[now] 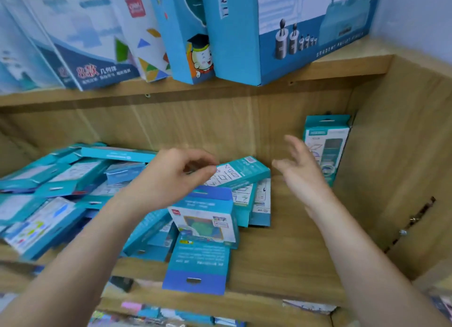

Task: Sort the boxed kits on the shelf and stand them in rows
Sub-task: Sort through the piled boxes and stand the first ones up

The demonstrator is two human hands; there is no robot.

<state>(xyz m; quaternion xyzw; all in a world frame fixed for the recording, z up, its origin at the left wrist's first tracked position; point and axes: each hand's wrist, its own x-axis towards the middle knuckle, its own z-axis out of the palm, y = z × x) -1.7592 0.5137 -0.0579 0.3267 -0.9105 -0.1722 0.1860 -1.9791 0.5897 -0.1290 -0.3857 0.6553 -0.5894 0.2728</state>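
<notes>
Several teal and blue boxed kits lie in a loose heap (73, 180) across the left and middle of the wooden shelf (288, 253). One teal kit (327, 145) stands upright against the back right corner. My left hand (171, 175) hovers over the heap with fingers curled, close to a tilted teal kit (242, 172); it holds nothing that I can see. My right hand (303, 170) is spread, empty, just left of the standing kit. A blue kit (203, 214) sits on top of the heap below my left hand, and another blue one (198, 265) hangs over the front edge.
The shelf above (342, 65) carries large blue and white boxes standing upright, some leaning. The right side panel (403, 180) closes the shelf. Bare shelf board shows between the heap and the standing kit. A lower shelf holds more packs (159, 314).
</notes>
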